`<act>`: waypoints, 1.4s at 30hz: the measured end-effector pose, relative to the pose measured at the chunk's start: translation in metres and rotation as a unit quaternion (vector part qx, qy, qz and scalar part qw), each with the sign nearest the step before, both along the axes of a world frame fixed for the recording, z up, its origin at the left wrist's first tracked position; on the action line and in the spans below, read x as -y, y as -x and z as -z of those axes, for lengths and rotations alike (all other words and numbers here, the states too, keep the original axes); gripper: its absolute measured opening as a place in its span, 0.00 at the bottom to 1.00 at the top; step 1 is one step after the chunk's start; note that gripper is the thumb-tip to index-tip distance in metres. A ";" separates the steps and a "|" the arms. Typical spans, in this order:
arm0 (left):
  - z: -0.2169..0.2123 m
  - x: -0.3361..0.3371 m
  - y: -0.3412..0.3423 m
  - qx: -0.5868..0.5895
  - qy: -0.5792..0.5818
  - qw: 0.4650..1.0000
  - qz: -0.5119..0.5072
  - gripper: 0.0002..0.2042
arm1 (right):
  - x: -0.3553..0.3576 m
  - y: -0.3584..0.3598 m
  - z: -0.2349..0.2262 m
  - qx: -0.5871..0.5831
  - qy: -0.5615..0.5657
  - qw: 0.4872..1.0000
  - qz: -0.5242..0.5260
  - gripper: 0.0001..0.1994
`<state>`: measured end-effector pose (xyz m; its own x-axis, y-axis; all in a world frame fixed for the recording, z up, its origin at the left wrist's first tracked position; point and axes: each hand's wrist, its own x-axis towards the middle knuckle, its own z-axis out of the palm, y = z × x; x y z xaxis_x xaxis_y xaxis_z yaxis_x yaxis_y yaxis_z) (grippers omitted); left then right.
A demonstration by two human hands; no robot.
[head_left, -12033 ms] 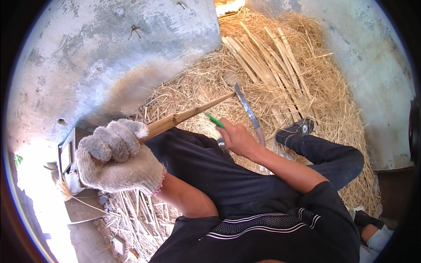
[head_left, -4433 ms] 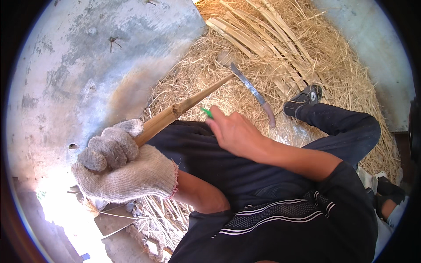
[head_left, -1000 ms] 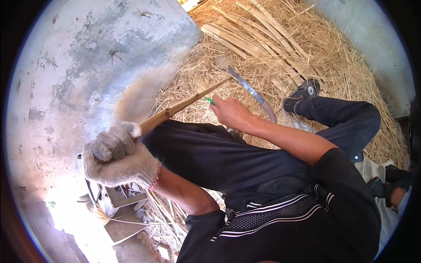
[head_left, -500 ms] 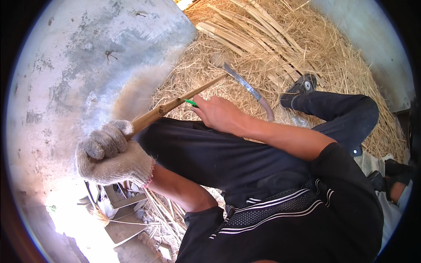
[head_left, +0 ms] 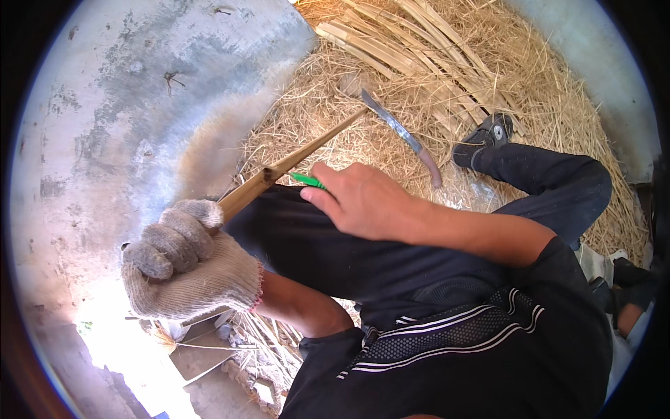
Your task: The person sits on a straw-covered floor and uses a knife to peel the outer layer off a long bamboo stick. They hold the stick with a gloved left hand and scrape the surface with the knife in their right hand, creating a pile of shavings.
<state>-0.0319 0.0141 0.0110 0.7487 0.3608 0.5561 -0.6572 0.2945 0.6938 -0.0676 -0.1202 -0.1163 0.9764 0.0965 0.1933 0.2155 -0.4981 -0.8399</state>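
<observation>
A seated person works a bamboo stick (head_left: pixel 293 164) over a bed of dry straw (head_left: pixel 558 105) laid on a concrete floor (head_left: pixel 139 91). The left hand (head_left: pixel 185 262), in a knitted work glove, is curled tight around the stick's near end, holding it slanted up and away across the lap. The bare right hand (head_left: pixel 366 202) rests just beside the stick above the thigh, its fingers pinched on a small green-handled tool (head_left: pixel 307 181) whose tip points toward the wood; whether the tip touches cannot be told. A curved blade (head_left: pixel 401 136) lies on the straw near the stick's far end, untouched by either hand. By the look of it, the work is midway: a heap of split bamboo strips (head_left: pixel 405 49) sits at the far edge of the straw, apparently finished pieces, while the stick in hand remains whole and round at its cut end. Room to move is fair: bare floor opens to the left of the straw, while the person's outstretched leg and black shoe (head_left: pixel 485 133) close off the right side, and the blade lies near the stick's line.
</observation>
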 end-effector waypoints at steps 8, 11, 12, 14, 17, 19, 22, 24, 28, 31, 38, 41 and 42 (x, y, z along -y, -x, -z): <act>0.009 -0.022 -0.004 0.086 -0.071 0.969 0.220 0.15 | 0.021 -0.011 0.004 -0.085 0.038 0.996 0.001 0.19; 0.007 -0.024 -0.009 0.107 -0.102 0.940 0.307 0.16 | 0.012 0.003 -0.008 -0.079 0.033 0.996 0.029 0.18; 0.009 -0.026 -0.014 0.121 -0.125 0.922 0.345 0.16 | 0.011 0.005 -0.004 -0.077 0.044 0.995 0.043 0.18; 0.008 -0.030 -0.018 0.141 -0.165 0.893 0.394 0.16 | 0.015 0.001 -0.003 -0.068 0.081 0.994 0.039 0.17; 0.009 -0.040 -0.018 0.151 -0.187 0.878 0.414 0.16 | 0.009 0.012 -0.019 -0.042 0.075 0.996 0.024 0.15; 0.009 -0.038 -0.019 0.157 -0.198 0.866 0.431 0.16 | -0.002 0.017 -0.016 -0.033 0.077 0.996 0.036 0.15; 0.012 -0.042 -0.020 0.159 -0.186 0.871 0.427 0.10 | 0.008 0.004 0.032 -0.017 0.140 0.985 0.098 0.14; 0.015 -0.035 -0.024 0.170 -0.166 0.876 0.420 0.09 | 0.013 -0.003 0.058 0.015 0.143 0.981 0.127 0.13; 0.011 -0.035 -0.018 0.170 -0.181 0.882 0.401 0.14 | 0.001 -0.004 0.028 0.016 0.100 0.992 0.072 0.14; 0.011 -0.032 -0.020 0.166 -0.172 0.894 0.378 0.14 | 0.001 -0.010 0.050 0.010 0.123 0.989 0.079 0.16; 0.010 -0.036 -0.017 0.108 -0.067 0.945 0.302 0.16 | 0.005 -0.024 0.038 -0.034 0.065 0.995 0.066 0.16; 0.005 -0.037 -0.013 0.086 -0.046 0.960 0.263 0.16 | -0.001 -0.018 0.074 -0.001 0.076 0.992 0.099 0.14; 0.004 -0.026 -0.012 0.079 -0.028 0.962 0.258 0.16 | 0.026 -0.036 0.137 -0.132 0.127 0.982 0.055 0.13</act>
